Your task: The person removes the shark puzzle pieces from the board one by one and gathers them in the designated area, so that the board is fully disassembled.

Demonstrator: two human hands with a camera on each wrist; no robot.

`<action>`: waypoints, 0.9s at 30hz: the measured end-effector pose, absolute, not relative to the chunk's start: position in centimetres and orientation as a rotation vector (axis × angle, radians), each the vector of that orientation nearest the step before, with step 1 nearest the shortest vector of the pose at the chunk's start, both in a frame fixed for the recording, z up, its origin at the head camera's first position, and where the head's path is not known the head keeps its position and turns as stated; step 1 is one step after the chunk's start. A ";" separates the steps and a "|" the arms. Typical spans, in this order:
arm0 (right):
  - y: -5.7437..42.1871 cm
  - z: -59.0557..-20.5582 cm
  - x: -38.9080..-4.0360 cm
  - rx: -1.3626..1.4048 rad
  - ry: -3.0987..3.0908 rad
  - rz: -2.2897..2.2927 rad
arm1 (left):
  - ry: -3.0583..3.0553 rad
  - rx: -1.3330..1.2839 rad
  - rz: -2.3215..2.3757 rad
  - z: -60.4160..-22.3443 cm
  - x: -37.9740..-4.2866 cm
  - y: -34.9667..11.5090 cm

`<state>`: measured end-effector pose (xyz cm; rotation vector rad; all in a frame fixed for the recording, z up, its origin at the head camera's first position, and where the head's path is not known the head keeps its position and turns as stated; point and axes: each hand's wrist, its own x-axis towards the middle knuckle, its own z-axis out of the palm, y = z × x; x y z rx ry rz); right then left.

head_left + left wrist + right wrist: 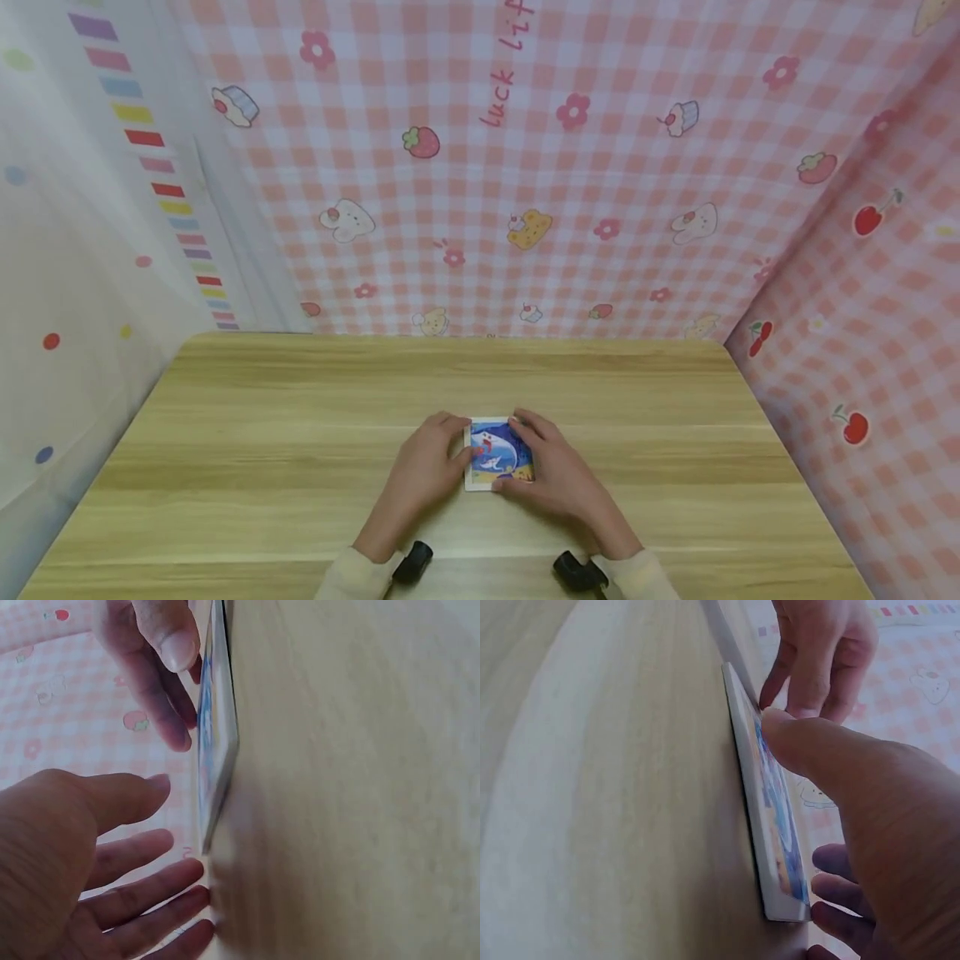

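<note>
A small flat picture board lies on the wooden table, with a white border and a blue sea scene of a white whale-like animal. In the left wrist view, the board shows edge-on as a thin slab. My left hand is at its left side, thumb and fingers extended, fingertips right by the edge. My right hand spans its right side, the thumb over the lower border and the index finger near the top corner. From the right wrist, my right thumb overlaps the board's face, and several fingertips are beside its edge.
The wooden table extends around the board. Behind it hangs a pink checked cloth, with a dotted white cloth at left and another checked cloth at right. Black wrist devices sit by both cuffs.
</note>
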<state>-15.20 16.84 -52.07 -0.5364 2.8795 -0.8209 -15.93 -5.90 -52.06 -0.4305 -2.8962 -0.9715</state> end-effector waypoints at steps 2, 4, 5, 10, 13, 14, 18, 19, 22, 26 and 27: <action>16.7 -52.2 -15.3 -0.547 2.881 -0.783 | -2.886 -0.417 -0.989 -52.2 -16.3 -5.8; 16.7 -52.3 -15.2 -0.549 2.887 -0.757 | -2.875 -0.418 -1.013 -52.3 -16.6 -5.7; 16.7 -52.4 -15.2 -0.553 2.891 -0.752 | -2.867 -0.419 -1.026 -52.4 -16.7 -5.6; 16.7 -52.9 -15.3 -0.575 2.907 -0.768 | -2.859 -0.416 -1.042 -52.7 -17.1 -5.4; 16.7 -53.0 -15.3 -0.574 2.907 -0.772 | -2.866 -0.438 -1.004 -52.8 -17.2 -5.3; 16.7 -53.0 -15.3 -0.573 2.905 -0.771 | -2.870 -0.449 -0.991 -52.8 -17.2 -5.3; 16.8 -52.9 -15.4 -0.558 2.887 -0.800 | -2.892 -0.497 -0.927 -52.6 -17.2 -5.4; 16.8 -52.9 -15.4 -0.554 2.882 -0.808 | -2.903 -0.505 -0.911 -52.5 -17.3 -5.4; 17.0 -52.9 -15.4 -0.554 2.863 -0.831 | -2.931 -0.526 -0.856 -52.2 -17.2 -5.4; 17.3 -52.8 -15.5 -0.570 2.843 -0.840 | -2.954 -0.519 -0.816 -51.9 -17.0 -5.2; 17.3 -52.8 -15.6 -0.572 2.840 -0.840 | -2.956 -0.515 -0.816 -51.8 -17.0 -5.2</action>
